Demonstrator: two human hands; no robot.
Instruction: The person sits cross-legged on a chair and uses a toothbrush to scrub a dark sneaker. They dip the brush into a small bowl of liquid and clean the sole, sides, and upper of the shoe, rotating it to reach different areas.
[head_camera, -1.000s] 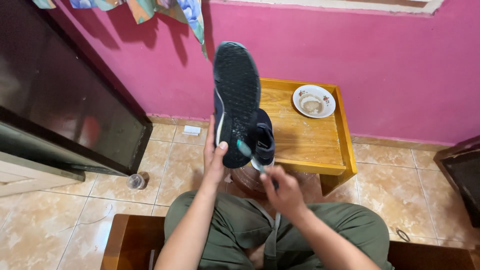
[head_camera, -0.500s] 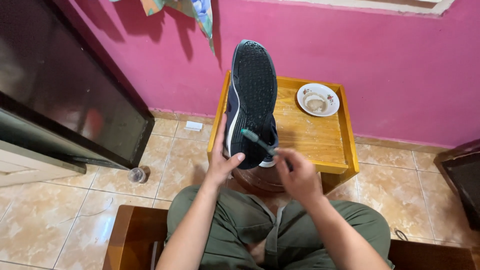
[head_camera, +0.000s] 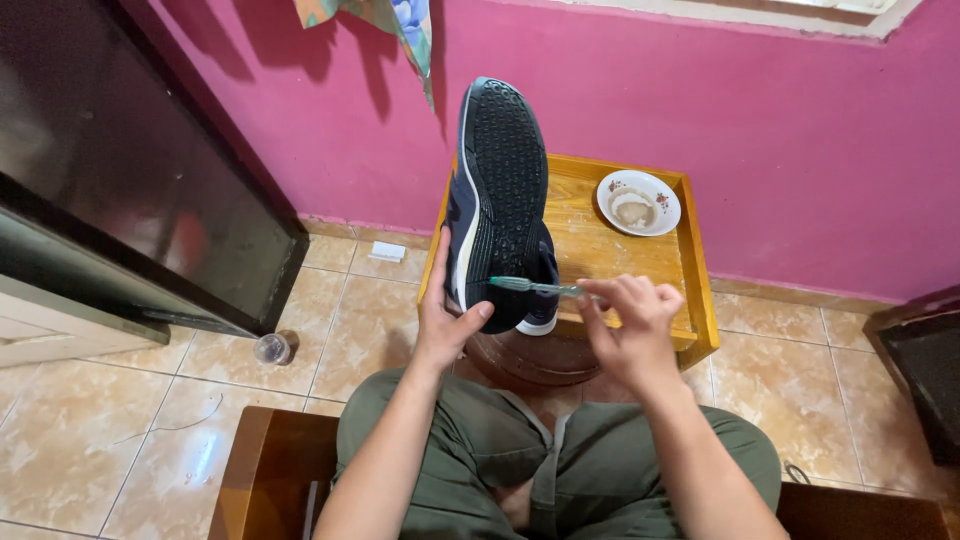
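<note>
My left hand (head_camera: 447, 322) grips the heel end of a dark blue sneaker (head_camera: 497, 200), held upright with its black treaded sole facing me. My right hand (head_camera: 626, 318) pinches a thin teal toothbrush (head_camera: 532, 287), its head lying across the lower part of the sole. Both hands hover above my lap, over a brown round basin (head_camera: 530, 357) on the floor between my knees. I sit in olive green trousers on a wooden seat (head_camera: 262, 470).
A small wooden table (head_camera: 600, 250) stands ahead against the pink wall, with a white floral bowl (head_camera: 638, 202) holding murky liquid. A dark cabinet (head_camera: 110, 170) fills the left. A small clear cup (head_camera: 271, 348) and a white block (head_camera: 387, 252) lie on the tiled floor.
The sneaker has been raised and turned so its sole faces me more squarely. My right hand has brought the toothbrush up onto the lower sole.
</note>
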